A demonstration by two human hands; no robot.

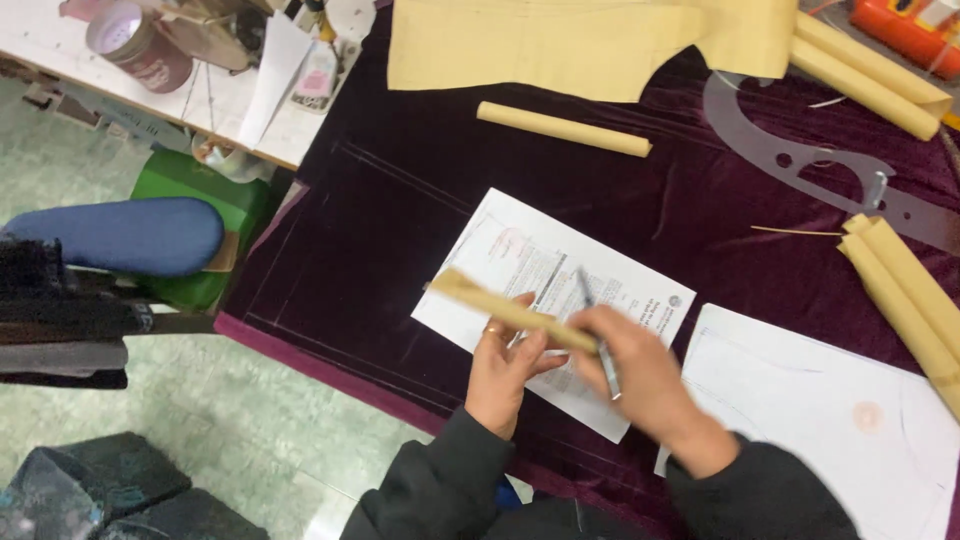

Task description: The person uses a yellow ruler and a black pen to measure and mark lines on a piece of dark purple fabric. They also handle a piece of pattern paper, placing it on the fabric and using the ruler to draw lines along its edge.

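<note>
My left hand (503, 366) and my right hand (640, 370) together grip a long tan wooden ruler (480, 298) that slants up to the left above a printed white sheet (520, 250). My right hand also holds a thin pen (603, 360) pointing down. The sheet lies on dark maroon velvet fabric (400, 200) marked with faint chalk lines. The image is blurred around the hands.
A second white sheet (830, 410) lies to the right. Tan paper rolls (563, 129) (905, 290) (870, 70), a flat tan paper pattern piece (560, 45) and a clear curved ruler (790, 150) rest on the velvet. A blue stool (130, 235) stands left of the table.
</note>
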